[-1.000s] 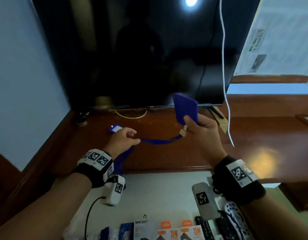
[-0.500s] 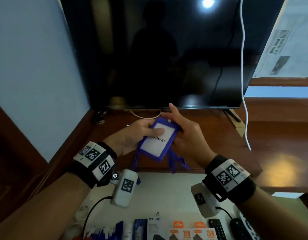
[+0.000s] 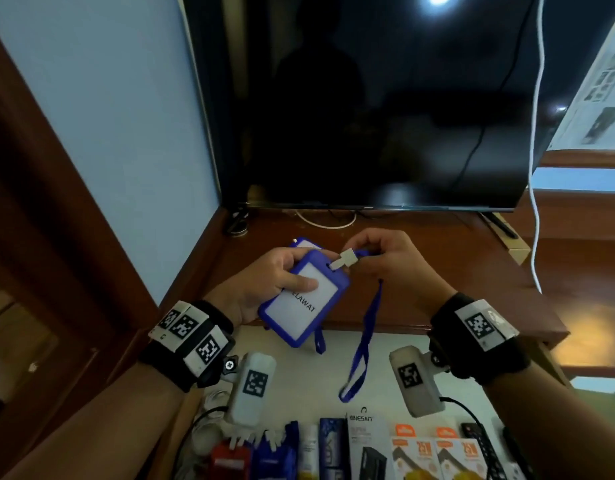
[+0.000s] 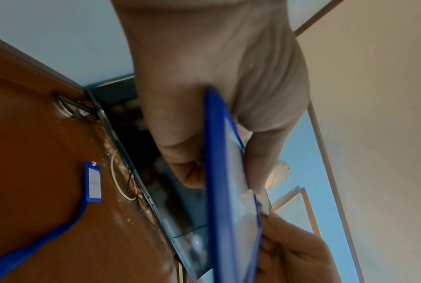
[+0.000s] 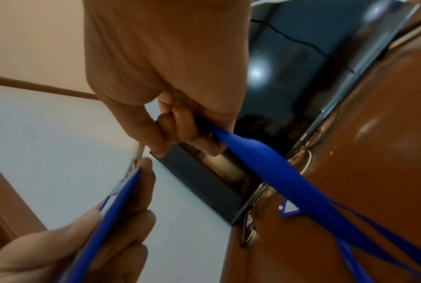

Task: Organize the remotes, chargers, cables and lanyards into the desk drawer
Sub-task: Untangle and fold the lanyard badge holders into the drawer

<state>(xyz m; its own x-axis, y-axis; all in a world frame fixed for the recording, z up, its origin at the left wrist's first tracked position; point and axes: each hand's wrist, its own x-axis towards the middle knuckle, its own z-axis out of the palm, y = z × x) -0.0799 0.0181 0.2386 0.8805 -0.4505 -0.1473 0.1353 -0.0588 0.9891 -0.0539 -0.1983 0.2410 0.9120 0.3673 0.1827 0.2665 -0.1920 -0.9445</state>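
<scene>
The left hand (image 3: 274,282) clamped the blue badge holder (image 3: 304,299) above the bench (image 3: 437,271); the right hand (image 3: 385,265) pinched its strap (image 3: 364,341), likely gathering it for the drawer (image 3: 333,375).

- Badge holder (image 3: 303,299), blue frame, gripped by the left hand (image 3: 264,285): white card insert printed in capitals, "ELAWAT" legible; the first letter lies under the thumb.
- White box (image 3: 366,445) in the drawer (image 3: 299,375): brand line along the top edge, "ONESAM" or similar, not sharp.
- Two orange-and-white boxes (image 3: 437,459) beside it: "25W" on each; smaller print unreadable.
- Second badge holder (image 4: 94,182) on the desk: card text too small to read.
</scene>
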